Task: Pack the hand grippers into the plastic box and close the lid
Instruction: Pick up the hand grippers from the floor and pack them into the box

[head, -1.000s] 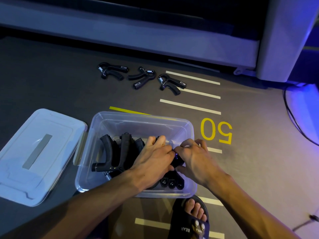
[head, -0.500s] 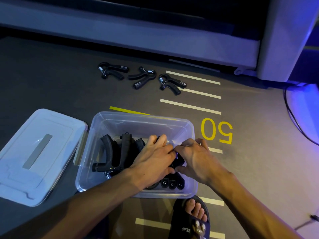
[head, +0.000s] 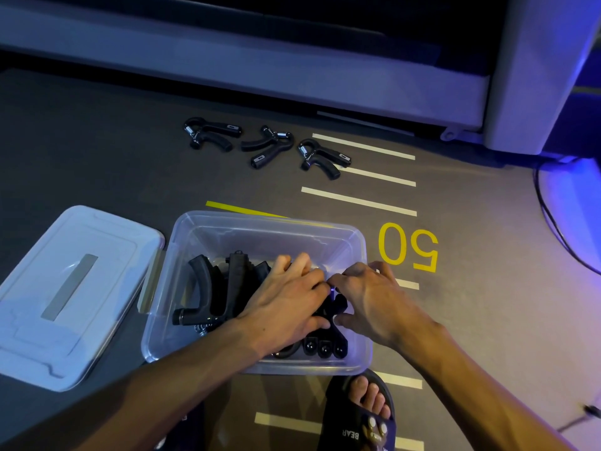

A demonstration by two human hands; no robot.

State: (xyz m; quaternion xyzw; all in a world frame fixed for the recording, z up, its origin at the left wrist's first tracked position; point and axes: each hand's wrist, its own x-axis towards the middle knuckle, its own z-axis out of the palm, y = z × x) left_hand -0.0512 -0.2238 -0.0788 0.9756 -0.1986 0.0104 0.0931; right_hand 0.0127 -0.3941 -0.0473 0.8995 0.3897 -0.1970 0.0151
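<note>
Head view: plastic box (head: 195, 229) sits open on the floor (head: 97, 151), several black hand grippers (head: 224, 288) already inside. Left hand (head: 286, 307) and right hand (head: 374, 297) are both pressed onto grippers in the box's right half; whether either grip is closed on one cannot be told. 3 loose grippers (head: 270, 148) lie farther out. Lid (head: 107, 242) lies just left of the box.
</note>
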